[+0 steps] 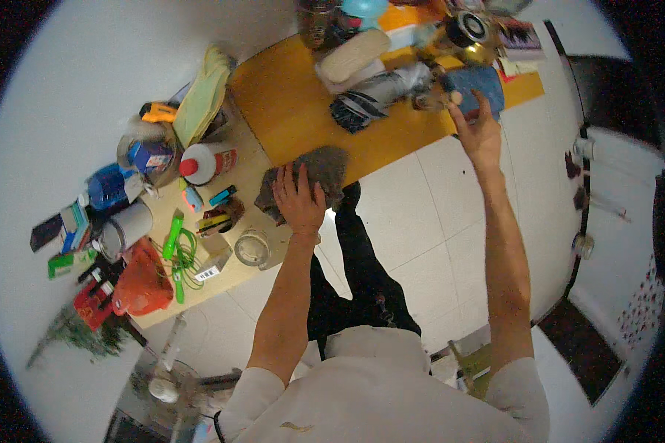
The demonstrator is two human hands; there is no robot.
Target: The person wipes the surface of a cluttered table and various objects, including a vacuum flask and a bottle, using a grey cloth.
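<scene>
My left hand lies with spread fingers on a crumpled grey-brown cloth at the near edge of the table, where two tabletop surfaces meet. Out at the far right, my right hand has its thumb and fingers apart at the near side of a blue, cloth-like item. Beside the thumb is a small pale round knob, next to a blurred brownish thing. Whether the thumb touches the knob, I cannot tell. A clear plastic-wrapped item with black stripes lies between the two hands.
The yellow-brown tabletop holds a beige oblong item and a gold-and-black round object. Leftward stand a white bottle with a red cap, a glass, a green-handled jump rope and a red bag.
</scene>
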